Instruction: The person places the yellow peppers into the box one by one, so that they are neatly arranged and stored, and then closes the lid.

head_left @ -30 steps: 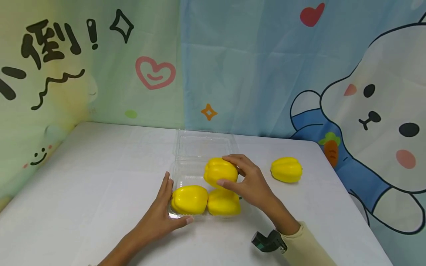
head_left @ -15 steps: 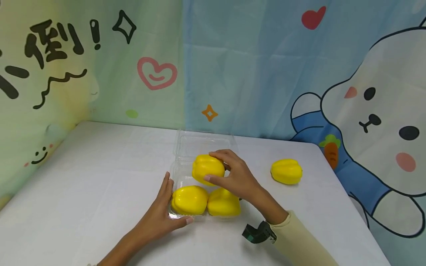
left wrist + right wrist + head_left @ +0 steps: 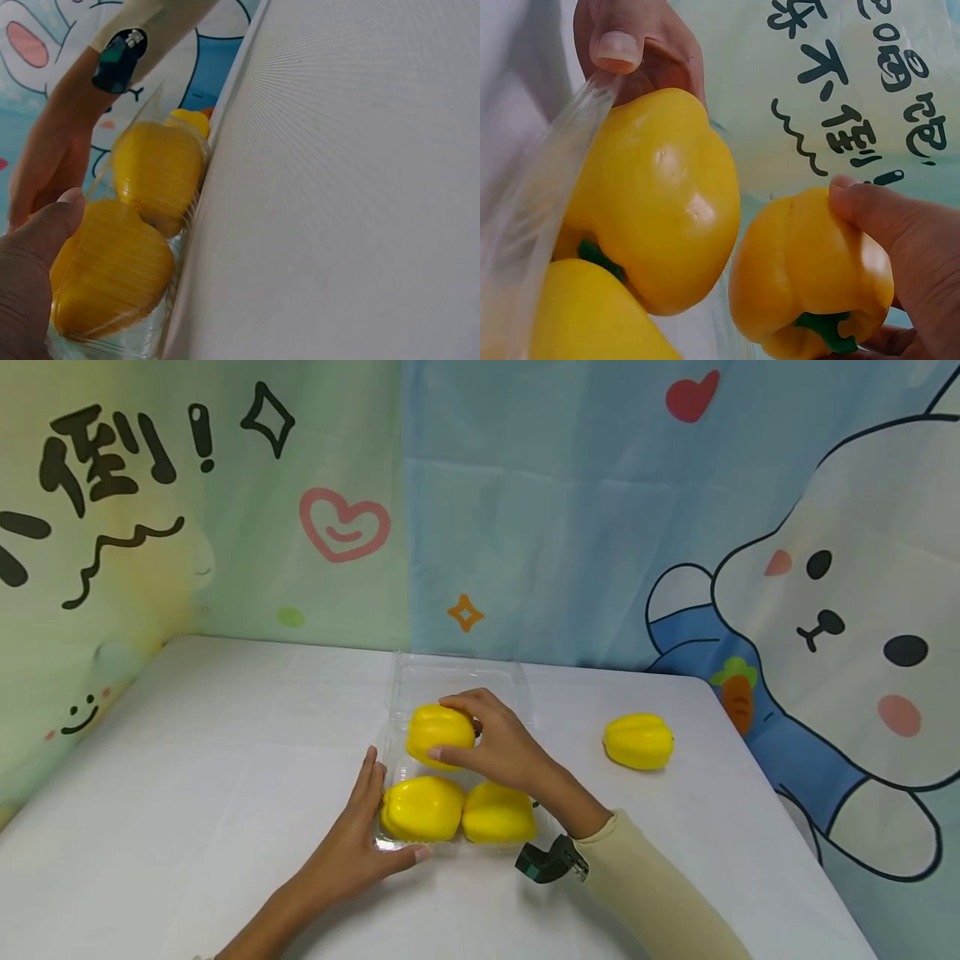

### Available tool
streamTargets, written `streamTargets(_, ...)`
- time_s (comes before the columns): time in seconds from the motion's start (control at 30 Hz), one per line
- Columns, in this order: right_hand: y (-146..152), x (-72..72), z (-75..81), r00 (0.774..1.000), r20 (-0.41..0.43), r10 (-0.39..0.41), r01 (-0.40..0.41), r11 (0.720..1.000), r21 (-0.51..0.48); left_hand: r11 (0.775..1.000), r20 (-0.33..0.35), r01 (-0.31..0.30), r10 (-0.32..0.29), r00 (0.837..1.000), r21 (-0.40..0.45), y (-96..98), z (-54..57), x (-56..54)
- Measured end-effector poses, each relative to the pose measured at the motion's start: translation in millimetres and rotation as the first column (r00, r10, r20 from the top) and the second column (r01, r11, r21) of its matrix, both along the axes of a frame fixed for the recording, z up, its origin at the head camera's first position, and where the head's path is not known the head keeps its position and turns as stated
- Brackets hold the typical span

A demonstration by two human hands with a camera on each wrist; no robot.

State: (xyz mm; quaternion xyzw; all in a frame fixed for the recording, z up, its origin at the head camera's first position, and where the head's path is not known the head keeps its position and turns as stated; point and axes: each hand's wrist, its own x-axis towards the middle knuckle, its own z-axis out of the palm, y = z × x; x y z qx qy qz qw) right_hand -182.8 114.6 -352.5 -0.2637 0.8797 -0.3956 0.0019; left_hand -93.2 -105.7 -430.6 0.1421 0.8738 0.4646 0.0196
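Observation:
A yellow bell pepper (image 3: 437, 734) with a green stem is held in my right hand (image 3: 498, 747), thumb on its near side and fingers over its far side. It hangs above the back left part of a clear plastic container (image 3: 495, 853). Two more yellow bell peppers, a left one (image 3: 422, 810) and a right one (image 3: 498, 813), lie side by side in the front of that container. My left hand (image 3: 358, 831) rests at the container's front left corner, fingers straight along the left side and thumb (image 3: 56, 225) along the front rim.
Another yellow bell pepper (image 3: 638, 742) lies on the white table (image 3: 225, 760) to the right of the container. The container's clear lid (image 3: 457, 678) is folded back toward the printed backdrop (image 3: 525, 527). A dark wrist device (image 3: 551, 860) sits on the right sleeve.
My right hand has carried its bell pepper leftward and slightly back, from above the container's right side to its left side. My left hand stays at the corner.

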Motion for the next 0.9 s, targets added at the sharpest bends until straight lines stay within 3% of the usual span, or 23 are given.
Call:
streamTargets(0.33,-16,-2.0,-3.7,0.996,0.084,0.036,-0.041,0.998,0.052,0.998,-0.012,0.03,-0.03,0.999,0.047,-2.5,-1.3,-0.6)
streamTargets(0.9,-24,-9.1,-17.7,0.992,0.112,0.049,-0.067,0.985,0.158,0.999,-0.021,0.032,-0.031,0.999,0.03,-0.8,-1.0,-0.7)
